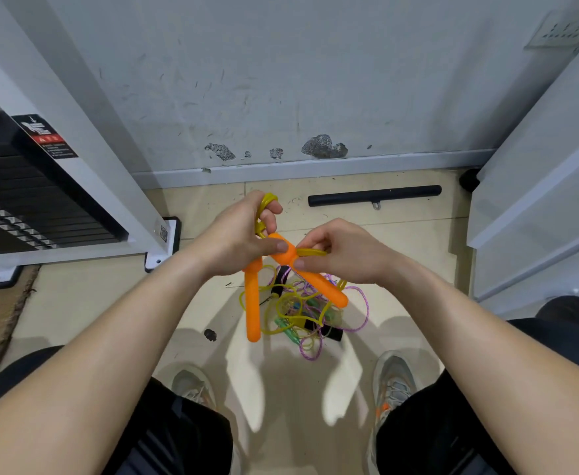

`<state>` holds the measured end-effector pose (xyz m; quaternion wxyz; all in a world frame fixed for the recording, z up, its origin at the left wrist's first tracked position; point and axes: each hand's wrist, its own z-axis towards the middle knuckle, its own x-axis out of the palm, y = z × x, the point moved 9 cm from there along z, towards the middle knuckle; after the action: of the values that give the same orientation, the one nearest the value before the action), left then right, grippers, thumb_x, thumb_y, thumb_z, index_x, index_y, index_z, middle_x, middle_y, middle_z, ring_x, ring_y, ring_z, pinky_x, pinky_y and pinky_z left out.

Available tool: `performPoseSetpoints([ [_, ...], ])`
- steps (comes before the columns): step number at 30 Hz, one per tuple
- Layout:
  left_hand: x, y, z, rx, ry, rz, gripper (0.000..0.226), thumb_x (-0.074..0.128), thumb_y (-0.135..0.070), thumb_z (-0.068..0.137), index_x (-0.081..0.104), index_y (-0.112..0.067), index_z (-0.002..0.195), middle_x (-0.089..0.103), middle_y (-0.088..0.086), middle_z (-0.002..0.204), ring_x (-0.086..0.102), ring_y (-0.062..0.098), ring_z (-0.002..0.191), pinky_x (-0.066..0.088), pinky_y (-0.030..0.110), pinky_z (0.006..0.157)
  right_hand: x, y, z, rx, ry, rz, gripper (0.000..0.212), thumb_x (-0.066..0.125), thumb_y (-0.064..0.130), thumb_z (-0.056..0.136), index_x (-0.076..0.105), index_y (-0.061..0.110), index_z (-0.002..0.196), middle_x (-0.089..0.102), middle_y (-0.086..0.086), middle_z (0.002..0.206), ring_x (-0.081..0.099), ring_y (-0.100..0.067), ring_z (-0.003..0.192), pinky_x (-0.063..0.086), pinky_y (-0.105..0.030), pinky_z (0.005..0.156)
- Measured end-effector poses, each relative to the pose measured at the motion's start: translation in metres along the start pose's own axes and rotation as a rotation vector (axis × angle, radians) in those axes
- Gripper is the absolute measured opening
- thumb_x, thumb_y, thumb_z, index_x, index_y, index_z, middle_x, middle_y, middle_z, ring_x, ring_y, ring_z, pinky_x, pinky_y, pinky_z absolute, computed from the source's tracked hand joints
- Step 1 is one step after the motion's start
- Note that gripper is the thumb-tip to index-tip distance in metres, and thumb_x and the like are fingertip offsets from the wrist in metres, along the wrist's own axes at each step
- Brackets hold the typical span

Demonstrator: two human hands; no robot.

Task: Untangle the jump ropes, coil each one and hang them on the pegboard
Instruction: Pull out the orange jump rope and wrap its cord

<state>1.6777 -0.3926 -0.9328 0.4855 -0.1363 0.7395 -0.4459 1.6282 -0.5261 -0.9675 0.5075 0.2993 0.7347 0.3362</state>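
- Our left grip (pixel 243 234) is curled round loops of the yellow rope (pixel 268 200) and one orange handle (pixel 253 303).
- Our right grip (pixel 342 252) pinches that rope beside the second handle (pixel 318 282).
- We should wind snug, even turns, lifted clear of the tangle (pixel 312 313) on the floor (pixel 109 303) below.

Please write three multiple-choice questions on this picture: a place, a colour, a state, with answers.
1. Where does the long black bar lie? A in a hand; B on the floor by the wall; C across the shoes.
2. What colour are the two held plastic rope handles? A green; B white; C orange.
3. How is the floor pile of thin ropes? A tangled; B coiled; C hung up.
1B, it lies on the floor below the wall; 2C, both are orange; 3A, its cords cross every way.
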Motion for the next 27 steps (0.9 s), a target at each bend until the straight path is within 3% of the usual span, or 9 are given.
performPoseSetpoints([
  [3, 0.01, 0.002, 0.002, -0.018, -0.08, 0.011, 0.048, 0.08, -0.012, 0.081, 0.049, -0.018, 0.117, 0.053, -0.007, 0.088, 0.052, 0.01, 0.072, 0.05, 0.029, 0.056, -0.003, -0.001, 0.001, 0.047, -0.157, -0.242, 0.014, 0.075, 0.038, 0.084, 0.076, 0.025, 0.089, 0.064, 0.009, 0.073, 0.059, -0.009, 0.074, 0.048, -0.029, 0.067],
  [6, 0.015, 0.009, 0.002, -0.095, -0.244, -0.118, 0.042, 0.072, -0.007, 0.087, 0.046, -0.016, 0.119, 0.05, -0.007, 0.089, 0.051, 0.011, 0.073, 0.046, 0.026, 0.053, -0.002, -0.005, 0.001, 0.106, -0.279, -0.311, 0.017, 0.069, 0.041, 0.088, 0.07, 0.025, 0.091, 0.063, 0.0, 0.081, 0.06, -0.018, 0.079, 0.051, -0.033, 0.069],
  [9, 0.017, 0.016, 0.002, -0.153, -0.363, -0.295, 0.041, 0.067, -0.007, 0.09, 0.044, -0.015, 0.123, 0.047, -0.008, 0.089, 0.053, 0.016, 0.08, 0.043, 0.026, 0.054, 0.001, -0.002, -0.003, 0.117, -0.362, -0.357, 0.017, 0.063, 0.036, 0.092, 0.061, 0.02, 0.084, 0.059, -0.004, 0.079, 0.057, -0.026, 0.078, 0.044, -0.032, 0.064],
  [12, 0.034, 0.016, 0.007, -0.166, -0.206, -0.433, 0.056, 0.073, -0.007, 0.083, 0.037, -0.018, 0.125, 0.044, -0.003, 0.104, 0.05, 0.017, 0.078, 0.043, 0.027, 0.052, 0.002, 0.003, -0.007, 0.107, -0.412, -0.336, 0.014, 0.056, 0.023, 0.09, 0.062, 0.014, 0.081, 0.059, -0.006, 0.076, 0.058, -0.028, 0.074, 0.051, -0.036, 0.062],
  [15, 0.044, 0.005, 0.008, -0.106, -0.008, -0.383, 0.075, 0.069, -0.004, 0.067, 0.029, -0.018, 0.129, 0.037, -0.001, 0.117, 0.047, 0.018, 0.077, 0.047, 0.031, 0.054, -0.003, 0.001, -0.007, 0.134, -0.411, -0.298, 0.011, 0.058, 0.018, 0.086, 0.066, 0.012, 0.083, 0.061, -0.006, 0.076, 0.059, -0.027, 0.074, 0.054, -0.037, 0.063],
  [17, 0.045, -0.001, 0.009, -0.041, 0.07, -0.298, 0.078, 0.071, 0.004, 0.075, 0.025, -0.015, 0.135, 0.036, 0.002, 0.123, 0.05, 0.021, 0.079, 0.052, 0.036, 0.06, -0.006, 0.0, -0.007, 0.154, -0.417, -0.291, 0.008, 0.063, 0.02, 0.086, 0.067, 0.014, 0.084, 0.06, -0.005, 0.077, 0.059, -0.026, 0.075, 0.054, -0.035, 0.064],
  [21, 0.038, 0.0, 0.01, 0.047, 0.01, -0.177, 0.071, 0.068, 0.005, 0.087, 0.024, -0.012, 0.14, 0.039, 0.007, 0.123, 0.052, 0.018, 0.075, 0.053, 0.029, 0.063, -0.009, -0.001, -0.008, 0.166, -0.421, -0.213, 0.01, 0.064, 0.025, 0.087, 0.069, 0.016, 0.086, 0.063, -0.003, 0.081, 0.06, -0.025, 0.079, 0.055, -0.035, 0.066],
  [23, 0.03, 0.005, 0.012, 0.054, -0.093, -0.175, 0.065, 0.068, 0.0, 0.088, 0.027, -0.013, 0.137, 0.041, 0.005, 0.121, 0.053, 0.018, 0.084, 0.052, 0.03, 0.068, -0.011, 0.0, -0.01, 0.165, -0.418, -0.134, 0.015, 0.061, 0.028, 0.086, 0.07, 0.019, 0.094, 0.066, -0.001, 0.087, 0.062, -0.024, 0.084, 0.057, -0.037, 0.072],
  [27, 0.021, 0.006, 0.013, 0.113, -0.281, -0.085, 0.054, 0.065, -0.004, 0.086, 0.033, -0.02, 0.127, 0.043, 0.001, 0.126, 0.043, 0.014, 0.122, 0.039, 0.027, 0.098, -0.007, 0.004, -0.011, 0.159, -0.37, 0.003, 0.022, 0.062, 0.033, 0.087, 0.063, 0.021, 0.105, 0.062, 0.004, 0.086, 0.061, -0.014, 0.078, 0.051, -0.033, 0.071],
])
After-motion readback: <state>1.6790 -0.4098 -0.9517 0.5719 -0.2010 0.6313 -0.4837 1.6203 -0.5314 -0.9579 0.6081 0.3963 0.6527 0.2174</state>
